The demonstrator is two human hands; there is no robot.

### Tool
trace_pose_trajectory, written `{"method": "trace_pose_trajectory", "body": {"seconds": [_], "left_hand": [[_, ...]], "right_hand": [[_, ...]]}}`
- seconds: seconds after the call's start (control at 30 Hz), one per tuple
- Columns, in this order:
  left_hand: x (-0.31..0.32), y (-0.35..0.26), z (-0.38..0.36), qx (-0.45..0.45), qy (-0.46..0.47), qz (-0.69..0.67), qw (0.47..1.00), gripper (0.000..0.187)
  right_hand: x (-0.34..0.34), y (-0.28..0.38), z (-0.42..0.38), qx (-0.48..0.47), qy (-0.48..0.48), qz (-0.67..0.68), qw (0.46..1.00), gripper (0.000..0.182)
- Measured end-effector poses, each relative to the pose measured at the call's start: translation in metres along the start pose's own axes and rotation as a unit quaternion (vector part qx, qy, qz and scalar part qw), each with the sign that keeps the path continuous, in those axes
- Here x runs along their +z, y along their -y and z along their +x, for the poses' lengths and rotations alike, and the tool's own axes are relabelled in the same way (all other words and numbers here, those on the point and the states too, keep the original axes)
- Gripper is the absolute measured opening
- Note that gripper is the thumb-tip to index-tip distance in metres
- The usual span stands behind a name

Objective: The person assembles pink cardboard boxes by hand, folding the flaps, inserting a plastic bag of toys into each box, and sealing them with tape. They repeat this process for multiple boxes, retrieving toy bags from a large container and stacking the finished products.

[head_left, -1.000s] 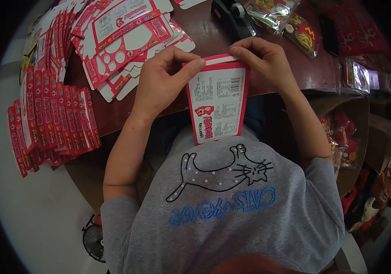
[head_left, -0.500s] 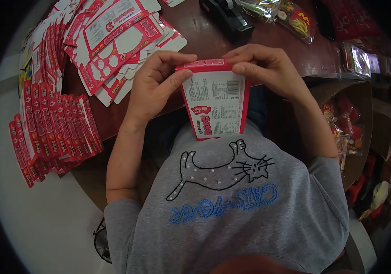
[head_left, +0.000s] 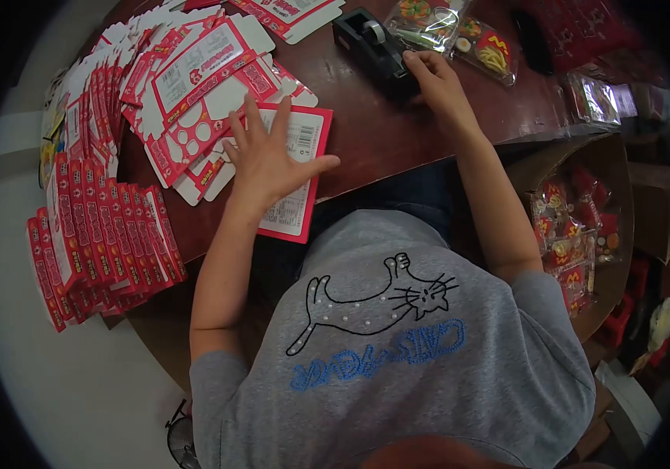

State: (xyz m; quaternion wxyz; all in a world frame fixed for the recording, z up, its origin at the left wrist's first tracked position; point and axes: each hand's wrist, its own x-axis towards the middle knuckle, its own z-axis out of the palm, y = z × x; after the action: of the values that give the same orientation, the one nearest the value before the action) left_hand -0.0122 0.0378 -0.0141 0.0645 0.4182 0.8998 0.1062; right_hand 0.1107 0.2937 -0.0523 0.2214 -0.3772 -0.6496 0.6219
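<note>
Resting the left hand on the box, with fingers fanned wide and gripping nothing. Reaching to the dispenser with the right hand, pinched nearly closed at the fingertips (cannot tell whether on anything). Lying at the near edge of the table, close by the blanks, with one corner of the box apparently overhanging: liable to tip or slip off if pressed there. Could drag the dispenser too, if tugging hard on its tape.
</note>
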Motion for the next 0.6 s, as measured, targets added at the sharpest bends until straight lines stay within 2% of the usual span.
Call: {"method": "trace_pose_trajectory", "body": {"seconds": [0.03, 0.07, 0.1, 0.17, 0.2, 0.27, 0.3, 0.37, 0.4, 0.47, 0.5, 0.57, 0.6], "left_hand": [[0.003, -0.008, -0.006, -0.049, 0.052, 0.063, 0.995, 0.112], [0.016, 0.003, -0.006, -0.025, -0.004, 0.018, 1.000, 0.111], [0.014, 0.001, -0.008, -0.029, 0.000, 0.018, 0.999, 0.111], [0.006, -0.004, -0.010, -0.008, -0.025, -0.022, 0.999, 0.098], [0.002, -0.007, -0.013, -0.012, -0.027, -0.024, 0.999, 0.098], [-0.006, -0.010, -0.023, 0.107, -0.029, -0.026, 0.993, 0.093], [-0.005, -0.011, -0.024, 0.105, -0.027, -0.027, 0.994, 0.093], [-0.002, -0.012, -0.025, 0.197, 0.001, -0.053, 0.979, 0.092], [0.002, -0.012, -0.024, 0.198, 0.004, -0.053, 0.979, 0.092], [0.014, -0.012, -0.021, 0.262, 0.002, -0.114, 0.958, 0.092], [0.015, -0.012, -0.020, 0.264, 0.006, -0.117, 0.957, 0.092], [0.017, -0.010, -0.023, 0.294, 0.065, -0.165, 0.939, 0.088], [0.017, -0.007, -0.024, 0.290, 0.070, -0.166, 0.940, 0.088]], "right_hand": [[-0.001, 0.002, 0.002, 0.006, 0.039, 0.001, 0.999, 0.034], [-0.001, 0.003, 0.003, 0.012, 0.079, 0.002, 0.997, 0.032], [0.000, 0.001, 0.000, 0.016, 0.082, 0.001, 0.997, 0.032], [-0.001, 0.002, -0.003, -0.055, 0.092, 0.071, 0.992, 0.026], [-0.002, 0.000, -0.005, -0.056, 0.096, 0.068, 0.991, 0.026], [-0.003, -0.009, -0.016, -0.097, 0.070, 0.088, 0.989, 0.021], [-0.005, -0.011, -0.019, -0.094, 0.072, 0.088, 0.989, 0.021], [-0.008, -0.018, -0.027, -0.155, 0.087, 0.068, 0.982, 0.017], [-0.008, -0.023, -0.028, -0.153, 0.084, 0.068, 0.982, 0.017], [-0.009, -0.036, -0.029, -0.208, 0.042, -0.007, 0.977, 0.015], [-0.012, -0.038, -0.030, -0.204, 0.039, -0.008, 0.978, 0.015], [-0.015, -0.044, -0.035, -0.204, -0.013, -0.152, 0.967, 0.015], [-0.017, -0.039, -0.042, -0.199, -0.010, -0.152, 0.968, 0.015]]}}
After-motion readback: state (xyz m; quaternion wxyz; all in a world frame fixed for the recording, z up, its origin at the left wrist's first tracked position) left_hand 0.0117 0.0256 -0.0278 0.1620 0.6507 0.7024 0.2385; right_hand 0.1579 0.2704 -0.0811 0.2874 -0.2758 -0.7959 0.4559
